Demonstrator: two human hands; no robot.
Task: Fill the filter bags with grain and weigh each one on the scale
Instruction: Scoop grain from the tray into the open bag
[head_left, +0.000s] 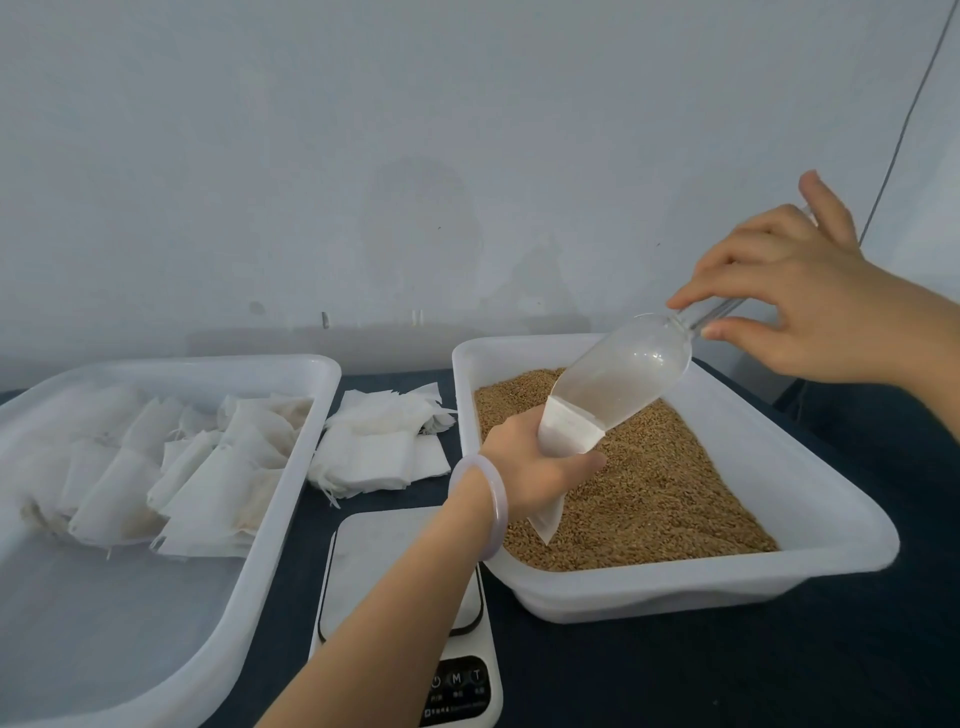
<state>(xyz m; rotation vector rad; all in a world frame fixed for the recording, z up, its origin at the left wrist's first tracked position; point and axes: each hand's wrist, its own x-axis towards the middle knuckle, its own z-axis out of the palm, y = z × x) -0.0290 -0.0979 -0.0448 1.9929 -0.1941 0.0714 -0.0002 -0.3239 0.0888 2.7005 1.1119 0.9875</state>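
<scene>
The left hand (530, 467) covered the middle of the filter bag (569, 428), its forearm hid part of the scale (363, 561), whose button labels were too small to read, and the right hand (800, 296) covered much of the handle of the scoop (623, 374).

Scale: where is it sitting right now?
Head view, bottom centre: the scale sits on the dark table between the bag tray on the left and the grain tray on the right, partly under the left forearm.
</scene>
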